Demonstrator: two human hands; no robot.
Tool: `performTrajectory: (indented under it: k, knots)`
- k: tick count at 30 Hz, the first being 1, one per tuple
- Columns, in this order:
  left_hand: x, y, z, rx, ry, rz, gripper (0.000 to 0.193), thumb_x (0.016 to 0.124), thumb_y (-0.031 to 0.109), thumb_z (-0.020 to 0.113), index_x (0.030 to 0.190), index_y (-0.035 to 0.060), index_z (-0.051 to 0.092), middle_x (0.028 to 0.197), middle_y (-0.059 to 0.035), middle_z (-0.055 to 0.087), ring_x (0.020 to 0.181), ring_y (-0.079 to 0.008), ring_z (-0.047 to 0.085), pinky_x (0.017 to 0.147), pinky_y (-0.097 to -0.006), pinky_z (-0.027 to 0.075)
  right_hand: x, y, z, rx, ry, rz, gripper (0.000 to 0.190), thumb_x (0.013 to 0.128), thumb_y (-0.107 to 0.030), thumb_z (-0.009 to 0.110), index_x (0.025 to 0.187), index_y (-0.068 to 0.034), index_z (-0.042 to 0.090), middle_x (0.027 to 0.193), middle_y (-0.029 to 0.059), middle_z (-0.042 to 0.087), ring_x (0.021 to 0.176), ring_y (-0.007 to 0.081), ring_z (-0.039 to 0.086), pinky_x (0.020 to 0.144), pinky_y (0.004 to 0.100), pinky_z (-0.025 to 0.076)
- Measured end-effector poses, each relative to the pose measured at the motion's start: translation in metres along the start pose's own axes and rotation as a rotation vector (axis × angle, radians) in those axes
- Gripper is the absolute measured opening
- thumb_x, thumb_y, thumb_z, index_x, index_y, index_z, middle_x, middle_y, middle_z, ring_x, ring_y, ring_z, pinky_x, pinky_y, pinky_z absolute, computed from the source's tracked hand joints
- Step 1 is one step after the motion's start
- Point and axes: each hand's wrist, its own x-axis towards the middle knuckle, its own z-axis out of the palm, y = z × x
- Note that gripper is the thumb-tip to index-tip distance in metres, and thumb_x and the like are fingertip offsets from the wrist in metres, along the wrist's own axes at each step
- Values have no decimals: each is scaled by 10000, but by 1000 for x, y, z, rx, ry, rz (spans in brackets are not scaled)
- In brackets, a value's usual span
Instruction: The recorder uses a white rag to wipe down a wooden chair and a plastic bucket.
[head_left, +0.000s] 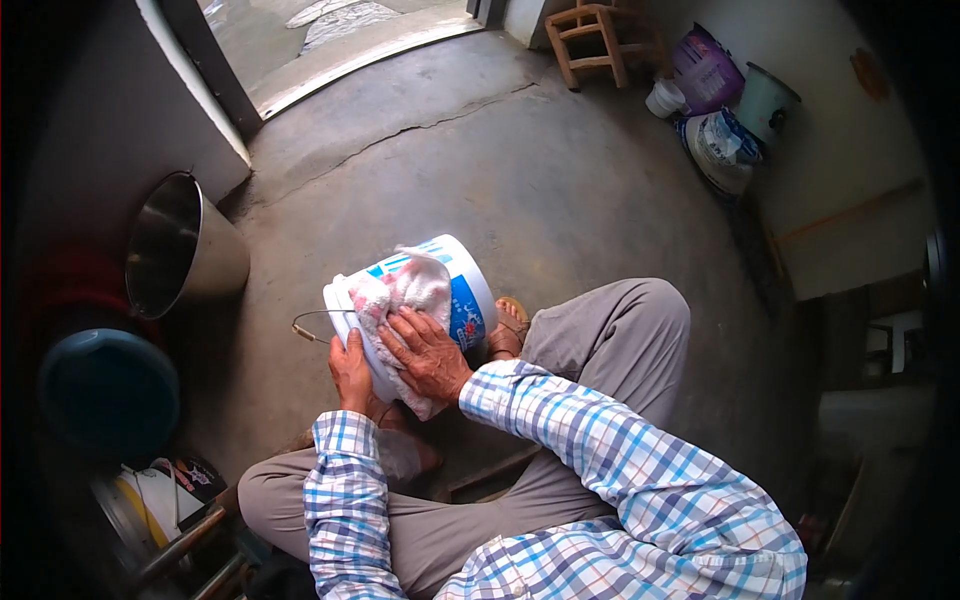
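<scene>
A white plastic bucket (470, 277) with blue printing lies on its side between my feet, its rim end towards the left. My left hand (351, 373) grips the bucket at its rim. A white and pink terry cloth (416, 289) is draped over the bucket's side. My right hand (425, 352) presses the cloth flat against the bucket, fingers spread slightly over it. The wire handle (307, 330) with its small grip sticks out to the left of the rim. The inside of the bucket is hidden from me.
A metal bucket (217, 255) lies tilted at the left, near a blue round basin (109, 390). Below them is a white, yellow and black pail (154, 499). A wooden stool (589, 45), a purple container (705, 71), a pale green bucket (766, 101) and a sack (720, 154) line the upper right wall.
</scene>
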Motion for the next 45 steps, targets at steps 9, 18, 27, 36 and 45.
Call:
performTrajectory:
  k: [9,18,27,36,45]
  knots:
    - [-7,23,-3,8,-87,-110,285,1053,225,517,1171,-22,596,1054,-75,671,896,-142,607,806,-304,502,49,72,-18,47,57,222,628,716,-108,704,1327,-41,571,1336,200,551,1300,384,475,1128,474,336]
    - [-6,3,-6,-14,-48,-65,260,1057,190,451,1151,-16,580,1021,-95,671,867,-156,630,774,-312,518,59,67,-8,70,95,236,559,730,-105,693,1274,-31,589,1304,197,560,1273,386,486,1108,484,351]
    - [-11,14,6,-76,-20,-125,230,1044,168,437,1097,-14,568,998,-112,660,838,-168,632,741,-332,524,56,67,-15,59,74,254,582,736,-116,717,1296,-43,579,1318,194,549,1291,391,469,1127,491,325]
    - [-9,16,9,-51,-3,-145,252,1038,177,427,1122,-18,564,1016,-116,647,873,-183,615,774,-352,510,57,65,-18,17,47,251,606,742,-133,727,1318,-48,560,1337,184,532,1309,391,447,1133,499,310]
    - [-4,34,20,-40,-36,-217,282,1063,169,378,1234,3,529,1122,-113,633,967,-194,616,870,-346,502,58,59,-27,19,32,238,687,719,-163,770,1358,-66,538,1361,187,503,1328,399,418,1129,513,305]
